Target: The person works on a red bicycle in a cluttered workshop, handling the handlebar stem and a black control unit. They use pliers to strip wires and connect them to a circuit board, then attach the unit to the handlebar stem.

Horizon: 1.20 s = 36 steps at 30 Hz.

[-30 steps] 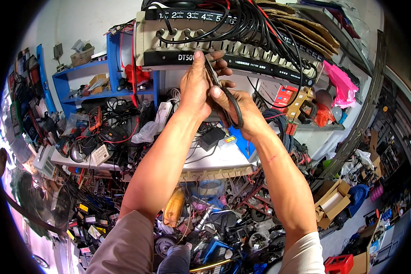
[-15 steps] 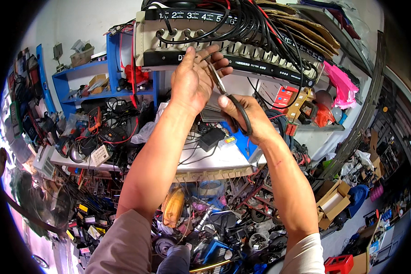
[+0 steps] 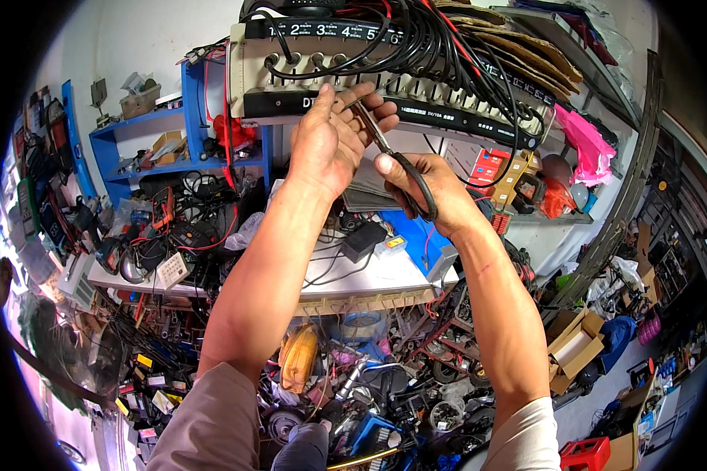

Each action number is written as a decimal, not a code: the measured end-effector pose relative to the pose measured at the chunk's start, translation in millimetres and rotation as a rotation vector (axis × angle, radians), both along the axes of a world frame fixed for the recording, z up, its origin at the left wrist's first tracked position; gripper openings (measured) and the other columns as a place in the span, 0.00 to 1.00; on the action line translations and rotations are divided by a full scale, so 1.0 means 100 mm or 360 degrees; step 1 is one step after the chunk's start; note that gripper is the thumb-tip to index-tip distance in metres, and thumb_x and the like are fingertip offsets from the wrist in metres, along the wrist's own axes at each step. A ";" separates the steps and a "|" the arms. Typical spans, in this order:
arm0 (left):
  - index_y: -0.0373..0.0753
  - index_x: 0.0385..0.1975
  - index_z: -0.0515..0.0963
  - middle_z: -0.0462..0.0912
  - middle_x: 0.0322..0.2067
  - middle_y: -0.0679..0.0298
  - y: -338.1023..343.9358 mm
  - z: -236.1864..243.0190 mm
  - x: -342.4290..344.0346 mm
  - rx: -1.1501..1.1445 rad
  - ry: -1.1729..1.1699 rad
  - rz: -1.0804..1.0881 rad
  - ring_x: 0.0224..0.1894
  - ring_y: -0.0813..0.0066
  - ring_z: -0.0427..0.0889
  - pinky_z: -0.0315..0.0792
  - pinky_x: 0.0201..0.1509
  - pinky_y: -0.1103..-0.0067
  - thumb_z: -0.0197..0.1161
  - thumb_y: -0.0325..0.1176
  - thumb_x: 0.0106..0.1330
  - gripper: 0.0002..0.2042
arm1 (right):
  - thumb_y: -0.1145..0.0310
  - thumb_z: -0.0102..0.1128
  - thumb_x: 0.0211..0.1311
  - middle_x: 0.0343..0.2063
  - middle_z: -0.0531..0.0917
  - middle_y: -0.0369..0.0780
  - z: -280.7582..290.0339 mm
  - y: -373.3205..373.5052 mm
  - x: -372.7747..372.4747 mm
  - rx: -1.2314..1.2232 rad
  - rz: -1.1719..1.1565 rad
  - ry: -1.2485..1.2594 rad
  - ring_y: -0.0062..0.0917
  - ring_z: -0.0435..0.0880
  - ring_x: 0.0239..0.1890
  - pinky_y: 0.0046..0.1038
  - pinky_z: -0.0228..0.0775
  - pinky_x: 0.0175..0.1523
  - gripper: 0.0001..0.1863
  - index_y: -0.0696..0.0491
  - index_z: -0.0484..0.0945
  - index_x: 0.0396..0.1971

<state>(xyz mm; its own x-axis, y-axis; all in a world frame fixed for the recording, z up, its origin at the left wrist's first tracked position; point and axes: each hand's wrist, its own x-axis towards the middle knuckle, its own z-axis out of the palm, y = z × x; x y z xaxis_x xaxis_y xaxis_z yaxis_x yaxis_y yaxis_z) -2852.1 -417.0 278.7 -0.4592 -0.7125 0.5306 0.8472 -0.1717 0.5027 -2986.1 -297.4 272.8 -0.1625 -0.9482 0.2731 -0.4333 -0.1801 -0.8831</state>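
Scissors (image 3: pixel 397 161) handles in right hand (image 3: pixel 428 192) closed grip, blades pinched by left hand (image 3: pixel 330 137).

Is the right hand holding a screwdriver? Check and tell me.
No: the right hand grips scissors by their black looped handles, the blades pointing up toward the left hand.

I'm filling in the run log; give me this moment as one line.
left hand: raised at pliers' tip | right hand: grips black-handled pliers | behind: multi-port charger box with black cables | below: cluttered workbench
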 end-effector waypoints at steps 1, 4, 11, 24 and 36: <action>0.24 0.60 0.70 0.80 0.49 0.46 0.01 0.01 0.00 -0.0002 -0.0010 0.0008 0.54 0.52 0.81 0.76 0.65 0.59 0.36 0.51 0.84 0.30 | 0.34 0.72 0.58 0.13 0.72 0.32 0.00 -0.02 -0.01 -0.0026 -0.0007 0.0011 0.16 0.70 0.14 0.23 0.60 0.19 0.34 0.54 0.77 0.19; 0.24 0.60 0.70 0.79 0.49 0.46 0.03 0.02 0.01 -0.0012 -0.0013 0.0018 0.54 0.52 0.81 0.76 0.65 0.59 0.35 0.50 0.84 0.30 | 0.34 0.72 0.58 0.13 0.73 0.32 0.00 -0.04 0.01 -0.0064 -0.0005 -0.0008 0.16 0.71 0.14 0.23 0.61 0.19 0.34 0.54 0.78 0.19; 0.24 0.59 0.70 0.79 0.49 0.47 0.02 0.02 0.01 -0.0004 -0.0027 0.0033 0.54 0.51 0.81 0.77 0.64 0.58 0.36 0.50 0.84 0.29 | 0.34 0.73 0.56 0.13 0.73 0.32 -0.02 -0.06 -0.01 -0.0081 0.0029 -0.0051 0.17 0.71 0.14 0.23 0.63 0.19 0.34 0.55 0.78 0.20; 0.27 0.52 0.73 0.80 0.42 0.50 -0.01 -0.04 -0.03 -0.0060 -0.0123 0.0340 0.45 0.57 0.84 0.81 0.48 0.64 0.42 0.51 0.83 0.27 | 0.36 0.74 0.57 0.12 0.71 0.31 -0.02 -0.09 0.00 -0.0130 0.0034 -0.0022 0.16 0.70 0.13 0.23 0.61 0.17 0.33 0.53 0.76 0.17; 0.35 0.34 0.75 0.77 0.24 0.63 -0.07 -0.08 -0.05 -0.0321 -0.0390 0.0836 0.24 0.74 0.78 0.72 0.21 0.77 0.48 0.44 0.82 0.19 | 0.43 0.80 0.55 0.13 0.71 0.29 -0.02 -0.15 0.02 -0.0180 -0.0081 0.0052 0.14 0.67 0.15 0.24 0.56 0.19 0.31 0.51 0.72 0.14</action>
